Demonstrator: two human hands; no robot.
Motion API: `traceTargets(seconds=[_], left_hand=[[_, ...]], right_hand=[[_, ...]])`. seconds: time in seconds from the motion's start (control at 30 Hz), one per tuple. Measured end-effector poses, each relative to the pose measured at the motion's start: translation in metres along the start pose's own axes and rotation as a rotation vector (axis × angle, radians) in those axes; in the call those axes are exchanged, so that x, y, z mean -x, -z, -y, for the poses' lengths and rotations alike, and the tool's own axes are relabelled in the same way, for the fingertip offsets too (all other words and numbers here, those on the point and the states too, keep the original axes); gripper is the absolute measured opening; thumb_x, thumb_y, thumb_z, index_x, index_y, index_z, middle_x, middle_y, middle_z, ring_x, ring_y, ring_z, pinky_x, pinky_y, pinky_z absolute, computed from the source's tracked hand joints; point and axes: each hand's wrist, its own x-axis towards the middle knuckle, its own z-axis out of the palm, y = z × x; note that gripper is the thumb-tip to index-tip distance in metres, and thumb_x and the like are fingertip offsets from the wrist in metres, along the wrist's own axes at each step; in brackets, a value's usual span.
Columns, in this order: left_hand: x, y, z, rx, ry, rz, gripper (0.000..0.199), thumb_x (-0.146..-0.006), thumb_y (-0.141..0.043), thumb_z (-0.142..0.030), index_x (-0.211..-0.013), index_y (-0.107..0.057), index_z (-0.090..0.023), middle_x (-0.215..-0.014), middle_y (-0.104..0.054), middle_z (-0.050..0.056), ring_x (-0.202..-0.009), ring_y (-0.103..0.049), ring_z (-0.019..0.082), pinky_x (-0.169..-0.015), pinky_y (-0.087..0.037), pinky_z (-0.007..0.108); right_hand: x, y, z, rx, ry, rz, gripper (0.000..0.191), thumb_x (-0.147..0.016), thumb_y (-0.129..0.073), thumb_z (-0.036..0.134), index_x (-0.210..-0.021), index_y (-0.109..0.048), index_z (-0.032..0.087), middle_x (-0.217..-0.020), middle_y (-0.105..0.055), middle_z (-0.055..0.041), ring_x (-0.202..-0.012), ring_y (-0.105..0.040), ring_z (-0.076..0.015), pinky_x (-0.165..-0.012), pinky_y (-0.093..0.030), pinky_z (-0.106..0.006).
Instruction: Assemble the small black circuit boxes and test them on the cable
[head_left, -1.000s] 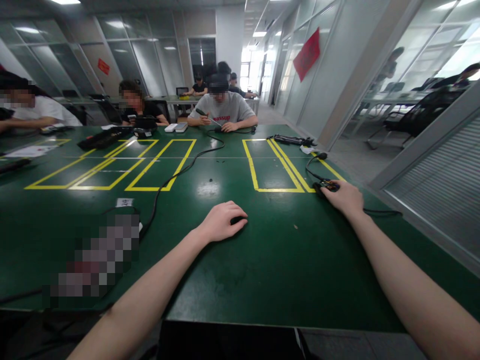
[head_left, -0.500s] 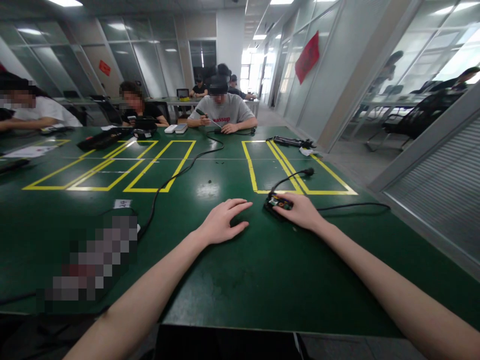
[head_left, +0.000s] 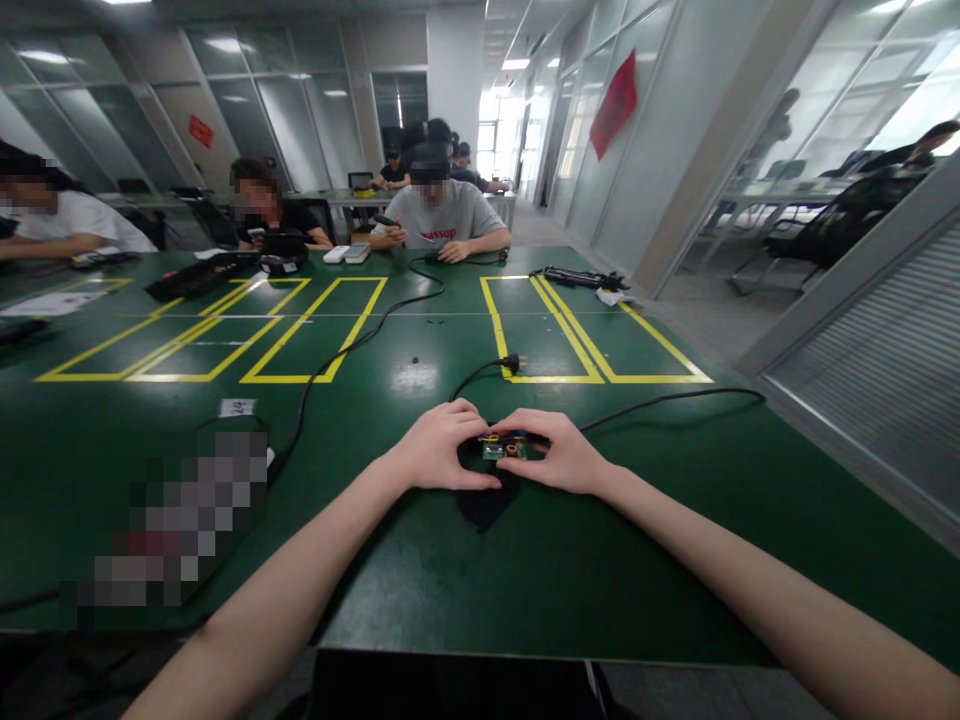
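Between my two hands is a small green circuit board with a copper coil and coloured wires. My right hand grips its right side, thumb along the near edge and fingers on the far edge. My left hand is curved round the left end, its fingertips at the far edge and its thumb low by the near side. Beneath the board and the thumbs lies a black plastic casing piece, partly hidden. A black power cord with a plug runs out behind my left fingers.
Another black cable leads off to the right. At left a blurred-out object lies by a label. Yellow tape outlines mark the green table. Across it, a person handles a tool; a black tripod-like item lies at far right.
My right hand has brought the board and its casing left and nearer, and the plug has swung left with them. My left hand has closed in round the board's left end.
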Motion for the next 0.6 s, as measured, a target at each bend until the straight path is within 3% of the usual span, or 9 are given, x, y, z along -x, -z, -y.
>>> traceTargets(seconds=[0.1, 0.27, 0.5, 0.6], left_hand=[[0.000, 0.000, -0.002, -0.043, 0.009, 0.033, 0.059, -0.073, -0.085, -0.059, -0.115, -0.071, -0.021, -0.124, -0.073, 0.011, -0.122, -0.061, 0.031, -0.100, -0.051, 0.042], [-0.002, -0.001, -0.004, -0.103, -0.001, 0.051, 0.074, -0.068, -0.082, -0.073, -0.119, -0.069, -0.020, -0.128, -0.072, 0.012, -0.124, -0.060, 0.033, -0.099, -0.051, 0.042], [-0.001, 0.007, -0.002, -0.114, -0.001, 0.042, 0.055, -0.080, -0.075, -0.069, -0.100, -0.068, -0.019, -0.105, -0.073, 0.008, -0.099, -0.067, 0.025, -0.082, -0.054, 0.032], [0.002, 0.009, -0.004, -0.057, 0.021, 0.008, 0.034, -0.089, -0.071, -0.052, -0.098, -0.068, -0.019, -0.099, -0.070, 0.006, -0.091, -0.067, 0.022, -0.079, -0.053, 0.030]], right_hand=[[0.000, -0.006, 0.001, -0.015, -0.052, 0.016, 0.027, -0.086, -0.078, 0.035, -0.110, -0.073, 0.022, -0.102, -0.077, -0.0068, -0.090, -0.074, -0.0221, -0.077, -0.059, -0.032], [-0.001, -0.014, -0.005, 0.014, -0.056, 0.027, 0.026, -0.085, -0.079, 0.037, -0.106, -0.074, 0.022, -0.102, -0.077, -0.0064, -0.092, -0.072, -0.0230, -0.083, -0.059, -0.037], [-0.005, -0.011, -0.006, 0.146, 0.041, 0.019, 0.024, -0.083, -0.081, 0.032, -0.104, -0.072, 0.024, -0.103, -0.075, -0.0087, -0.098, -0.064, -0.0282, -0.088, -0.055, -0.049], [-0.004, -0.010, -0.007, 0.127, 0.052, 0.032, 0.026, -0.083, -0.080, 0.032, -0.107, -0.071, 0.024, -0.114, -0.069, -0.0110, -0.108, -0.063, -0.0285, -0.095, -0.054, -0.049]])
